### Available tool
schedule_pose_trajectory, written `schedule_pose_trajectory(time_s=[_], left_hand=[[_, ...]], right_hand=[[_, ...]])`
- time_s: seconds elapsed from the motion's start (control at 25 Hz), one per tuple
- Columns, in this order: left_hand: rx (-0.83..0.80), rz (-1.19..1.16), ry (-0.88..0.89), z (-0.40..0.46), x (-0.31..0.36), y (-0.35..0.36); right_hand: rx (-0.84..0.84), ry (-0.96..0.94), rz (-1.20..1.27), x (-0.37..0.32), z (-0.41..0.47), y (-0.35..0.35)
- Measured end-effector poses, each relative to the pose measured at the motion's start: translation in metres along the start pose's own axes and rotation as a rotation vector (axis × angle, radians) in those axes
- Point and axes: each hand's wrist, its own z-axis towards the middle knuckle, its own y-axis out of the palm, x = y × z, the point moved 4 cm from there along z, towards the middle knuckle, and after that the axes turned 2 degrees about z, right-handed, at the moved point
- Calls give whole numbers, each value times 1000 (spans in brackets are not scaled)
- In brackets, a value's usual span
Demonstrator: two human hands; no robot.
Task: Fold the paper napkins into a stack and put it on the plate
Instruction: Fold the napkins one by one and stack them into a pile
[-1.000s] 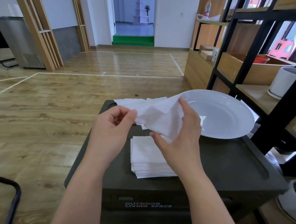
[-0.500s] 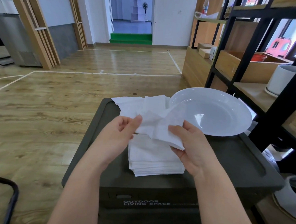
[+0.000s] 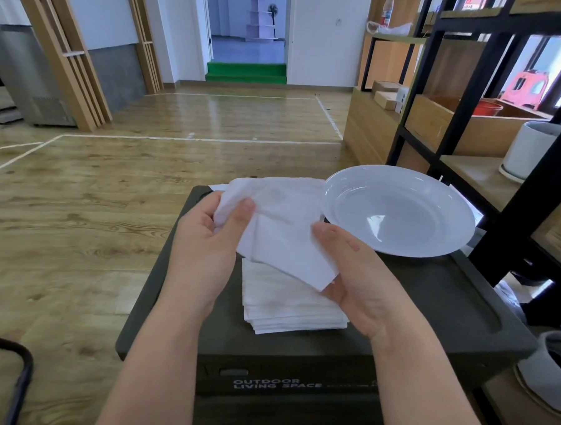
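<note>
Head view: both hands hold one napkin (image 3: 278, 225) in the air above the stack (image 3: 287, 303), which sits on the black box (image 3: 430, 304), near side of the plate (image 3: 399, 210). Left hand (image 3: 205, 250) pinches the napkin's left edge, thumb on top, fingers curled behind it. Right hand (image 3: 351, 271) has the thumb pressed on the right edge and the low corner resting in the palm; its fingers are hidden under the paper, can't tell their spread. Plate holds nothing, sits at the box's far right corner. More loose paper (image 3: 218, 187) shows just left of the plate, behind the held napkin.

Judgement: mid-fold on this sheet, stack partly built, plate step not started.

To do it well:
- Napkin is skewed and slack. Pull it taut between both pinches first.
- Match corner to corner before creasing; thin tissue tears if yanked.
- Crease with a flat finger run, ideally down on the stack.
- Drop it square on the stack so edges line up; the pile already fans slightly at the near edge.
- Keep clear of the plate rim.
</note>
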Motion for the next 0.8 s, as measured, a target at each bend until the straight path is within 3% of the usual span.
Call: schedule_pose_trajectory(time_s=[0.16, 0.36, 0.52, 0.8], left_hand=[[2, 6, -11, -2, 3, 3], [40, -58, -68, -4, 6, 3], [77, -63, -49, -4, 7, 1], [220, -198, -88, -3, 7, -7]], right_hand=[[-89, 78, 41, 2, -2, 8], [-26, 32, 104, -2, -2, 3], [-164, 82, 46, -1, -7, 7], [30, -308, -277, -14, -3, -2]])
